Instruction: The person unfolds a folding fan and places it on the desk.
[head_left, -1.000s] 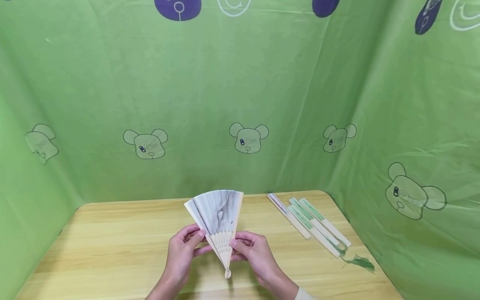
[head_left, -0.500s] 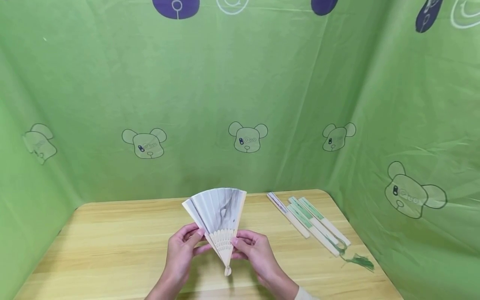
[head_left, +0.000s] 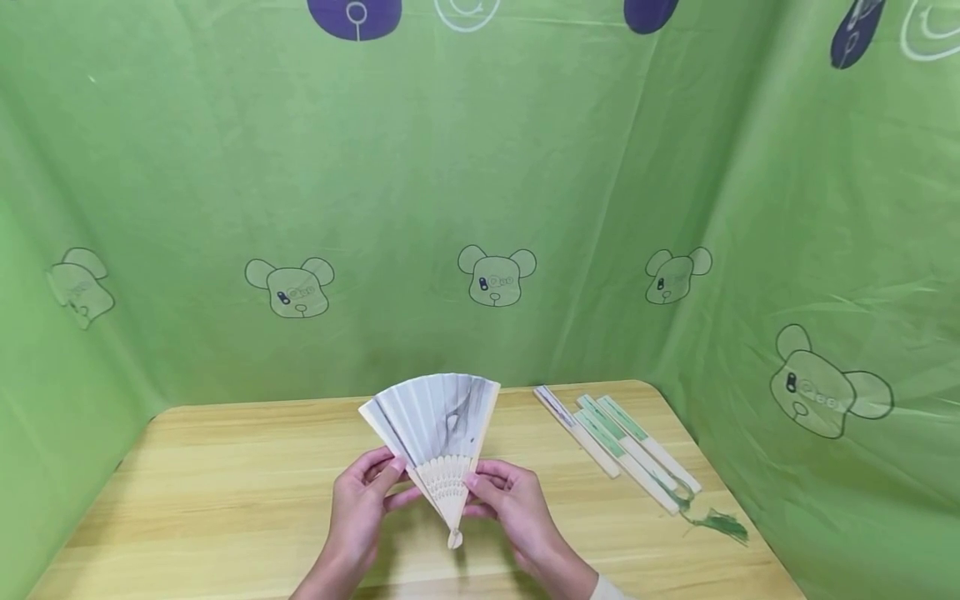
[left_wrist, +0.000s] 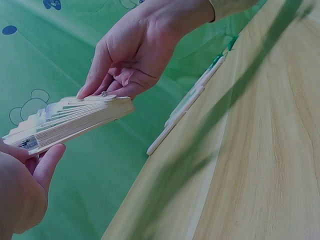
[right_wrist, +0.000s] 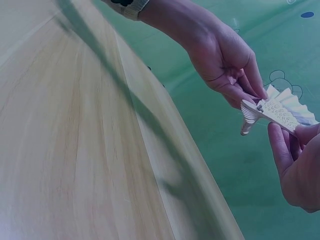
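A folding fan [head_left: 433, 417], pale with a grey ink pattern and openwork ribs, is partly spread, its pivot end pointing down toward the viewer in the head view. My left hand [head_left: 358, 508] pinches its left edge between thumb and fingers. On the right edge, my right hand [head_left: 517, 510] grips the ribs the same way. The left wrist view shows the fan [left_wrist: 82, 117] from its side, ribs stacked close, raised above the table. In the right wrist view the fan's [right_wrist: 280, 112] pleats and pivot pin show between both hands.
Several closed fans lie at the table's right: one purple-tipped [head_left: 577, 433] and others green-tipped [head_left: 630, 450], with a green tassel [head_left: 720, 525] near the right edge. Green cloth [head_left: 405, 167] with bear drawings stands behind and beside the wooden table [head_left: 225, 483].
The fan has spread wider, its left edge moving left and its right edge moving right. Both hands keep their grip, the left shifting slightly left.
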